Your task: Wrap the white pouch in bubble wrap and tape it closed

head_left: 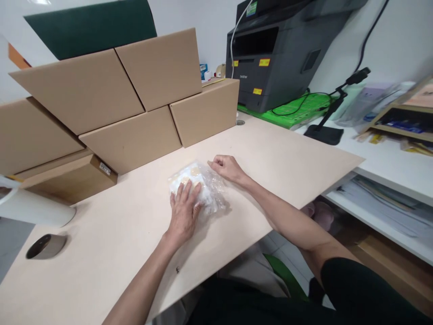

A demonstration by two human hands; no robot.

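A small white and pale-yellow packet (pixel 192 172) lies on the light wooden table (pixel 135 248), with clear bubble wrap (pixel 216 189) around it and spreading out on its right side. My left hand (pixel 184 212) rests on top of the packet, its fingers spread flat and pressing it to the table. At the wrap's upper right edge, my right hand (pixel 226 168) is closed in a pinch, with the thumb and forefinger on the plastic film. The packet's contents are hidden by the wrap and my left hand.
Cardboard boxes (pixel 131 140) stand stacked along the table's far side. A brown cup-like tube (pixel 46 246) and a white roll (pixel 37 207) are at the left. Beyond the right end are a dark printer (pixel 267 63), a black stand (pixel 324 134) and a white shelf (pixel 389 176).
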